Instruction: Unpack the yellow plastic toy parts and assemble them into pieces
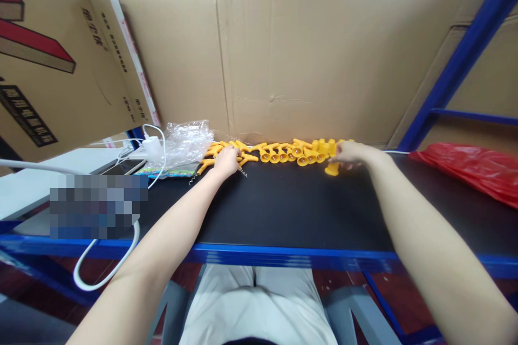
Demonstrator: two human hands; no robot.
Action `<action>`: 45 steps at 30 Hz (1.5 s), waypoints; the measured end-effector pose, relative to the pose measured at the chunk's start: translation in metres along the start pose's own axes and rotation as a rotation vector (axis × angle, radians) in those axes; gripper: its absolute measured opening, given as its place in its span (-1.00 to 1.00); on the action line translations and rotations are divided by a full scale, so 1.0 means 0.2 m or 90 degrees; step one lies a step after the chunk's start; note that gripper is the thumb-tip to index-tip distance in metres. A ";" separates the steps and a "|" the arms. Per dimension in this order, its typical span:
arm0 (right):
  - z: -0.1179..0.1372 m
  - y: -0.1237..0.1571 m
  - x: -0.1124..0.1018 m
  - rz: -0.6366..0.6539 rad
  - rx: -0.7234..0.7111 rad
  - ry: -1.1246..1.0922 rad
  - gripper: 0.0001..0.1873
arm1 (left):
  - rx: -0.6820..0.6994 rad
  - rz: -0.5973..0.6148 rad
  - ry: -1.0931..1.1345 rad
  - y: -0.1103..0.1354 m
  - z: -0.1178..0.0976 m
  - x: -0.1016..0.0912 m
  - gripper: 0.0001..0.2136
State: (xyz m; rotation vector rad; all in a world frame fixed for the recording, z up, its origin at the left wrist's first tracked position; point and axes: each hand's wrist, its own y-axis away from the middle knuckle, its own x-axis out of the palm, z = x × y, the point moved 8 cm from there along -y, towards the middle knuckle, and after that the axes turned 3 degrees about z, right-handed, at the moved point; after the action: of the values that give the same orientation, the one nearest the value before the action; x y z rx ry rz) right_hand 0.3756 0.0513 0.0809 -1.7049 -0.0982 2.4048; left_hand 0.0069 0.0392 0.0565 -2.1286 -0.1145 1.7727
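Observation:
My left hand [227, 161] is closed over a pile of yellow corkscrew handles [208, 163] with metal spirals, its fingers curled around one of them. The grip itself is partly hidden behind the back of the hand. My right hand [347, 155] pinches a yellow bell-shaped cup [332, 169] at the right end of the row. Between the hands lie assembled yellow corkscrews [283, 155], their flared cups facing me. More yellow cups [324, 145] stand close together beside my right fingers.
A black shelf top [291, 205] with a blue front edge lies before me. Cardboard [324, 59] walls its back. Clear plastic wrap [184, 140], white cables and a phone [121, 168] lie left. A red plastic bag [469, 170] lies right.

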 end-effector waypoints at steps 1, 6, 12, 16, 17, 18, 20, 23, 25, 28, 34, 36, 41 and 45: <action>0.03 0.02 0.06 0.101 0.014 0.008 -0.70 | 0.001 0.018 -0.024 0.00 0.00 0.01 -0.68; 0.30 0.11 0.20 0.253 -0.185 -0.044 -0.64 | -0.013 0.127 -0.077 0.02 0.01 0.06 -0.64; 0.56 0.24 0.32 0.266 -0.296 -0.143 -0.61 | 0.004 0.114 -0.109 0.03 -0.01 0.02 -0.71; 0.63 0.29 0.37 0.240 -0.298 -0.077 -0.65 | 0.018 0.072 -0.102 0.02 -0.01 -0.02 -0.75; 0.64 0.29 0.37 0.212 -0.305 -0.051 -0.65 | 0.015 0.055 -0.088 0.01 -0.01 -0.03 -0.75; 0.65 0.29 0.36 0.178 -0.313 -0.022 -0.66 | 0.012 0.037 -0.072 0.01 0.00 -0.03 -0.75; 0.66 0.28 0.33 0.108 -0.335 0.031 -0.74 | 0.007 0.000 -0.044 -0.01 0.00 -0.04 -0.74; 0.68 0.28 0.30 0.019 -0.392 0.087 -0.76 | 0.012 -0.031 -0.014 -0.01 -0.01 -0.06 -0.74; 0.70 0.29 0.29 -0.004 -0.427 0.099 -0.76 | 0.016 -0.032 0.001 0.00 -0.03 -0.06 -0.74; 0.73 0.31 0.29 -0.006 -0.468 0.094 -0.78 | 0.022 -0.033 0.007 0.01 -0.06 -0.07 -0.75; 0.79 0.38 0.27 0.003 -0.514 0.045 -0.74 | 0.028 -0.027 0.013 0.02 -0.08 -0.07 -0.75; 0.80 0.38 0.27 -0.001 -0.514 0.029 -0.74 | 0.025 -0.023 0.012 0.02 -0.07 -0.07 -0.75; 0.79 0.37 0.27 0.008 -0.507 -0.019 -0.71 | 0.031 -0.027 0.014 0.01 -0.07 -0.06 -0.75; 0.80 0.38 0.26 0.014 -0.482 -0.043 -0.69 | 0.059 -0.052 0.023 0.02 -0.10 -0.06 -0.75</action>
State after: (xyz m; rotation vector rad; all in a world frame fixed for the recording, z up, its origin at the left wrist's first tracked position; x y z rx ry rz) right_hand 0.2002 -0.0042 0.0743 -1.8692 -1.1263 2.6181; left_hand 0.0231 0.0263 0.0697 -2.0597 -0.1048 1.6602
